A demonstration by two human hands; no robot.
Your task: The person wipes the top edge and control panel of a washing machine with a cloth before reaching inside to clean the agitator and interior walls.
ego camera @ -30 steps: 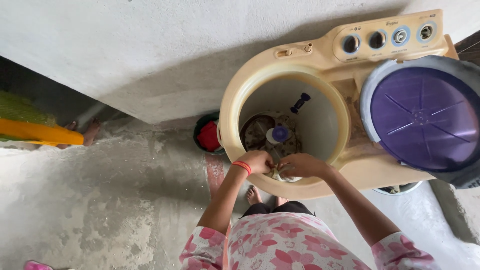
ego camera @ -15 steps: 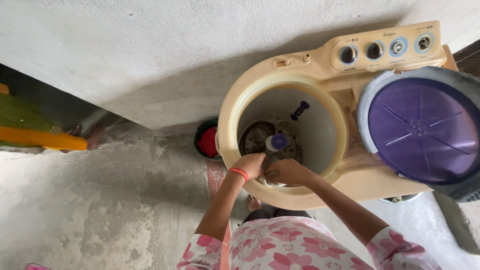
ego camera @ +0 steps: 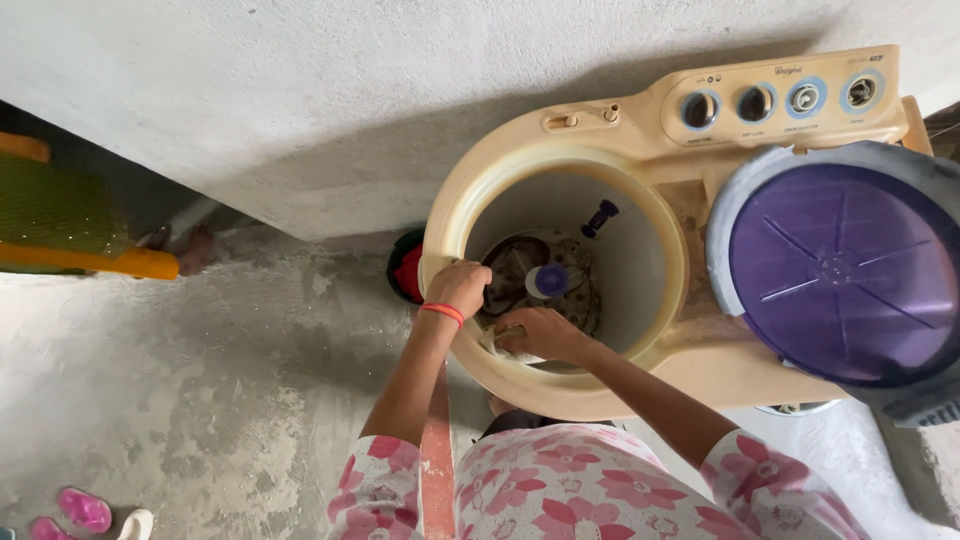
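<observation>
A cream twin-tub washing machine point(ego camera: 600, 130) stands against a grey wall, its round wash tub point(ego camera: 640, 260) open. My left hand point(ego camera: 460, 287), with an orange band on the wrist, grips the tub's near-left rim. Over the near inner edge, my right hand point(ego camera: 535, 333) presses a pale cloth point(ego camera: 497, 345) against the tub. At the tub's bottom lie a dirty pulsator with a purple cap point(ego camera: 549, 281) and a dark purple fitting point(ego camera: 600, 217) on the wall.
A purple round lid point(ego camera: 845, 270) covers the spinner side at the right. Control knobs point(ego camera: 780, 100) line the back panel. A red and dark bucket point(ego camera: 407, 272) sits left of the machine. Pink slippers point(ego camera: 80, 510) lie on the wet concrete floor. A yellow-green object point(ego camera: 60, 230) is at far left.
The view has shifted slightly. Both hands stay at the tub's near rim, the right hand moving a little along the inner edge with the cloth.
</observation>
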